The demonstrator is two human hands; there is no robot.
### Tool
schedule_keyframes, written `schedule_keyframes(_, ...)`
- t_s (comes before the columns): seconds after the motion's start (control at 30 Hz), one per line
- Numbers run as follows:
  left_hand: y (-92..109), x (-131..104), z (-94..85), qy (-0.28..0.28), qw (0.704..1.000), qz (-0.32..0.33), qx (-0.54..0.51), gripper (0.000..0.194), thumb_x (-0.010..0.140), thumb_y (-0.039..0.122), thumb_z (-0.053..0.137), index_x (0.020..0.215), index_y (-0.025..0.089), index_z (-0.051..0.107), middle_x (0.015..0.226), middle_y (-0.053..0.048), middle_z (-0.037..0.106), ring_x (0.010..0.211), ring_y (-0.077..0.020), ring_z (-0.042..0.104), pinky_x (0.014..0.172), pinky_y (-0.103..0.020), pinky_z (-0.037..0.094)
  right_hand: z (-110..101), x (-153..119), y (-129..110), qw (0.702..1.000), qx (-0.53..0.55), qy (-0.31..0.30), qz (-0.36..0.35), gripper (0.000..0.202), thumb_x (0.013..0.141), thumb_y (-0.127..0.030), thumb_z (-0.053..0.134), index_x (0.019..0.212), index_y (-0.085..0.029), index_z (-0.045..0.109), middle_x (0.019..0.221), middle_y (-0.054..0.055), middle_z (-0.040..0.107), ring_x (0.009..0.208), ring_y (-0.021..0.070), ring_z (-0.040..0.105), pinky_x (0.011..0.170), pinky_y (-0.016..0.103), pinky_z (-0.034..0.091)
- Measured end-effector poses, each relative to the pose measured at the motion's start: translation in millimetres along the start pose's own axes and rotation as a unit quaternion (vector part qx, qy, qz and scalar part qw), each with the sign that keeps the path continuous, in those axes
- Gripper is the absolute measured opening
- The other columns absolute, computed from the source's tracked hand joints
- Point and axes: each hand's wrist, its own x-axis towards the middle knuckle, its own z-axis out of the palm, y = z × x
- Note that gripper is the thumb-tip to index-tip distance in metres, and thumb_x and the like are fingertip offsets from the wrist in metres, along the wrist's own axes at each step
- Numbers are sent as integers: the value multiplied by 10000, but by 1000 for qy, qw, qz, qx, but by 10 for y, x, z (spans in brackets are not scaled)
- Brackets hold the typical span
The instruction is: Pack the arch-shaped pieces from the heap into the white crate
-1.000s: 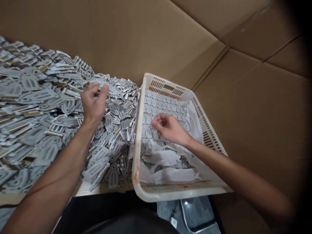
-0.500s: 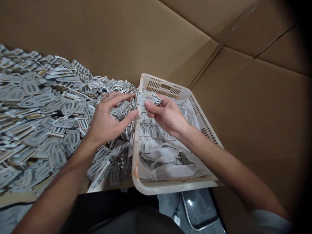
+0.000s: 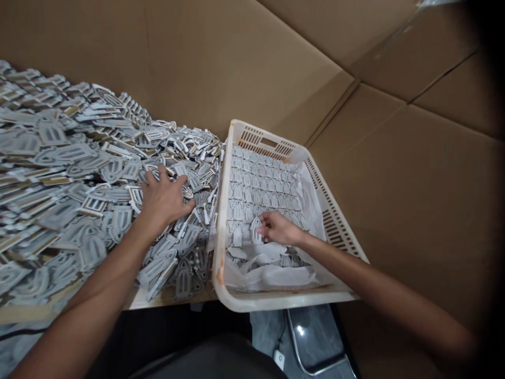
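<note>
My right hand (image 3: 278,228) is inside the white plastic basket (image 3: 221,210), its fingers pinching a flat grey-white tag-shaped piece (image 3: 256,230) with slots and a pointed, looped top. That piece stands at the near end of rows of matching pieces (image 3: 264,179) laid in the basket. My left hand (image 3: 163,197) reaches over the big heap of loose pieces (image 3: 94,158), fingers spread and touching the top ones; nothing is seen held in it. White liner sheet (image 3: 272,273) lies crumpled in the near part of the basket, with more pieces partly covered beneath.
Brown cardboard walls (image 3: 197,63) rise behind the heap and on the right. The wooden table edge (image 3: 158,301) runs along the front. Below it are a metal-framed chair (image 3: 315,337) and a small white device with a cable (image 3: 279,359).
My right hand has brought the piece from above the basket's left rim down to the near row. My left hand has moved left from the rim onto the heap.
</note>
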Motion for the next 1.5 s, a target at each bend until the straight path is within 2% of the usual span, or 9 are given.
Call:
schedule_keyframes(0.1,28,90,45,32,999,-15,24,721,835,490,738,1447,146,576,1610,-297,287,1417,-592,318,1040,-677,435,115,66,105,998,51,-5,24,300,906,-31,647,969,-232,433,585,-93,568,460,126,560,483,243,453)
schedule_keyframes(0.33,133,200,68,33,997,-29,55,750,782,366,795,1443,105,557,1601,-345,272,1402,-617,318,907,-576,544,194,171,222,998,44,-7,34,351,906,-68,693,911,-253,395,544,-91,583,439,130,559,449,230,455)
schedule_keyframes(0.57,113,249,68,73,997,-15,-30,555,826,300,666,1326,60,646,1585,-373,305,1379,-680,287,882,-704,495,63,23,59,996,-62,10,-56,232,914,-286,755,828,-204,556,626,-8,674,523,123,579,499,232,416)
schedule_keyframes(0.8,-43,348,54,128,988,-23,-82,240,808,238,590,958,124,738,1368,-292,539,1309,-587,413,816,-662,519,-117,-244,-209,988,-88,41,-124,238,968,-412,679,883,-195,631,713,24,719,627,154,631,586,267,447)
schedule_keyframes(0.93,-117,445,-48,156,970,-44,-179,332,764,266,629,999,59,738,1265,-293,602,1228,-537,510,909,-685,481,-190,-383,-376,980,-109,68,-150,253,971,-429,670,879,-194,650,739,31,708,655,160,625,608,283,441)
schedule_keyframes(1.07,-158,595,-291,190,946,-45,-260,344,722,309,658,942,53,722,1101,-226,678,1054,-405,628,989,-594,478,-245,-443,-546,975,-99,90,-179,266,974,-437,663,877,-190,644,776,43,708,652,158,605,611,296,445)
schedule_keyframes(1.3,59,524,-683,209,894,79,-388,109,705,294,576,705,210,644,895,-58,695,916,-248,672,944,-401,512,-188,-345,-1018,956,-49,110,-268,305,1013,-490,620,966,-190,650,816,32,687,722,160,628,679,308,478)
schedule_keyframes(1.4,155,419,-686,164,855,147,-470,69,694,286,606,699,223,632,856,-36,684,879,-240,666,948,-408,502,-74,-212,-1279,942,-33,110,-317,390,971,-545,678,1146,-197,653,906,38,703,790,164,637,704,303,488)
schedule_keyframes(1.5,230,326,-665,108,830,198,-510,34,674,255,618,682,230,639,870,-30,685,885,-241,657,945,-415,497,50,-36,-1524,943,35,74,-322,530,922,-612,718,1257,-217,604,825,8,694,694,151,617,627,288,470)
